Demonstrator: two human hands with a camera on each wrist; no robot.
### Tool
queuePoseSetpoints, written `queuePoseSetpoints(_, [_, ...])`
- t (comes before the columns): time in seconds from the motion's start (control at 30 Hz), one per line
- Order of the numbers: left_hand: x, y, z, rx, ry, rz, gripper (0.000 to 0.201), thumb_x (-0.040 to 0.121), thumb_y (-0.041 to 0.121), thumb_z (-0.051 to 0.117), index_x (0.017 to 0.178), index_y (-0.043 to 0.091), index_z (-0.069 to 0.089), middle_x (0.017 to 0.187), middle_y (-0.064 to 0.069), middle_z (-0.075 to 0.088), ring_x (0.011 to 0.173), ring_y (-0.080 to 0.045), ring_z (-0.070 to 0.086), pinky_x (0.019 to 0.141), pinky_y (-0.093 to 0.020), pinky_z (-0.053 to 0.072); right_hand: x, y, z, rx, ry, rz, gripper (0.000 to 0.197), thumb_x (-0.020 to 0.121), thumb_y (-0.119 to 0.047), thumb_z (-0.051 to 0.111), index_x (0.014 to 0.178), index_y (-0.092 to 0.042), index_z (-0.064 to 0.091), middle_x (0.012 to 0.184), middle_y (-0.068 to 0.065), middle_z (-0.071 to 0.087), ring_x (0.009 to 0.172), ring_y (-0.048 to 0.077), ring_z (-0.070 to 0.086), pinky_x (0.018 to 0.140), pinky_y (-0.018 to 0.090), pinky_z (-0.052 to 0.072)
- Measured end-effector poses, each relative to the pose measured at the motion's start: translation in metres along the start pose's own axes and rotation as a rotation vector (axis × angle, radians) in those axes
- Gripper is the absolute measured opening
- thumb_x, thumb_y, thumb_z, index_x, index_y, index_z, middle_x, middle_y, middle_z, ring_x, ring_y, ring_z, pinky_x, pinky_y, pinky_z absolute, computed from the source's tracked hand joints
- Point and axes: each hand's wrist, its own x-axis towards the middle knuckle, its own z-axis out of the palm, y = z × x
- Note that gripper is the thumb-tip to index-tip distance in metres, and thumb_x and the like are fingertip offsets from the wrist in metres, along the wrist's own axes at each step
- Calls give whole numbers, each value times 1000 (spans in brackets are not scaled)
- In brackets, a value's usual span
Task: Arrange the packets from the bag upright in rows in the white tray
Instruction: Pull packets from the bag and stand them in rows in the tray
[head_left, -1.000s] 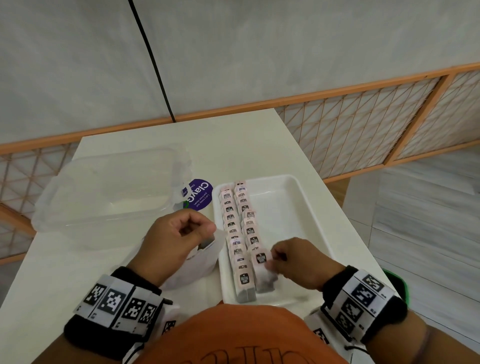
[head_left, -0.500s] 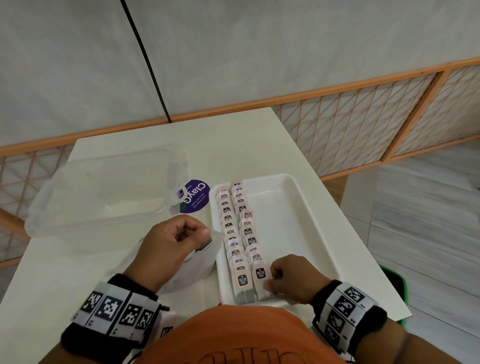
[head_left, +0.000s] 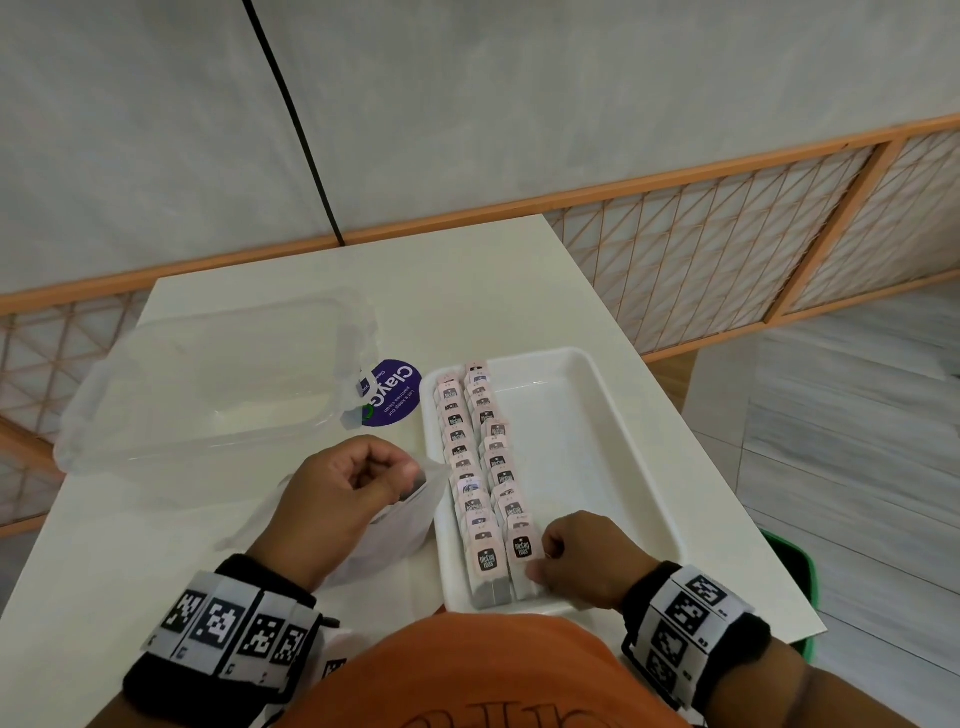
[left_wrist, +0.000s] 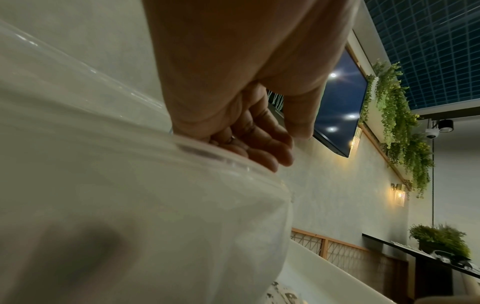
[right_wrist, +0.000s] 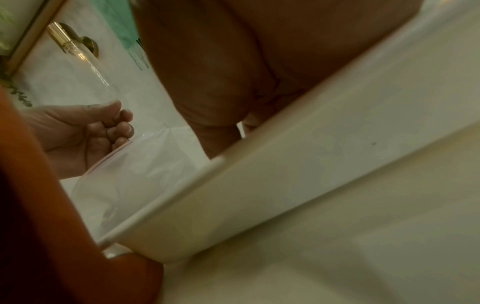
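Two rows of pale pink packets (head_left: 470, 457) stand upright along the left side of the white tray (head_left: 597, 441). My right hand (head_left: 576, 558) pinches the nearest packet (head_left: 522, 551) of the second row at the tray's near end, fingers curled against its right edge. Left of the tray, my left hand (head_left: 353, 488) grips the rim of the clear plastic bag (head_left: 384, 530) and holds its mouth up. In the left wrist view the bag (left_wrist: 145, 205) fills the lower frame below the curled fingers (left_wrist: 254, 148). The right wrist view is mostly blocked by the tray wall (right_wrist: 311, 164).
A clear plastic container (head_left: 208, 384) lies at the table's left. A round purple sticker (head_left: 392, 392) sits between it and the tray. The tray's right half holds no packets. The table's right edge (head_left: 727, 467) runs close beside the tray, with a green bin (head_left: 795, 577) below it.
My right hand has drawn the held packet nearer and lower, setting it upright at the near end of the second row. The left hand has kept its hold on the bag.
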Motion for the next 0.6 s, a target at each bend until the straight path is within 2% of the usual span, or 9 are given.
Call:
queuePoseSetpoints(0.1, [-1, 0, 0, 3, 3, -2, 8, 83, 12, 70, 78, 17, 70, 76, -2, 73, 65, -10, 64, 69, -26, 53, -2, -2, 1, 59, 21, 38, 27, 76, -35, 71, 75, -25, 45, 81, -10, 55, 75, 10, 51, 56, 17, 37])
queuePoseSetpoints(0.2, [-1, 0, 0, -3, 6, 0, 7, 82, 11, 70, 78, 17, 70, 75, -3, 73, 65, -10, 64, 69, -26, 53, -6, -3, -1, 127, 9, 82, 38, 74, -39, 73, 94, -23, 45, 92, -5, 61, 77, 10, 56, 56, 18, 41])
queuePoseSetpoints(0.3, [-1, -1, 0, -8, 7, -5, 7, 82, 11, 70, 78, 16, 70, 76, -2, 73, 65, -8, 64, 69, -25, 52, -9, -6, -1, 86, 8, 79, 39, 78, -43, 68, 100, -22, 44, 96, -4, 61, 80, 12, 57, 55, 18, 39])
queuePoseSetpoints(0.5, [0, -3, -2, -7, 11, -10, 4, 83, 11, 70, 80, 14, 70, 76, -3, 73, 65, -8, 64, 68, -25, 51, -10, -16, -3, 10, -43, 33, 43, 86, -41, 61, 115, -14, 46, 116, 2, 59, 87, 13, 52, 57, 16, 38])
queuePoseSetpoints(0.6, [0, -5, -4, 8, 21, -3, 5, 83, 12, 69, 80, 15, 70, 77, -4, 73, 67, -11, 65, 68, -24, 51, -9, -18, -13, -65, -50, 42, 49, 87, -45, 60, 120, -13, 45, 121, 4, 57, 92, 15, 52, 69, 21, 40])
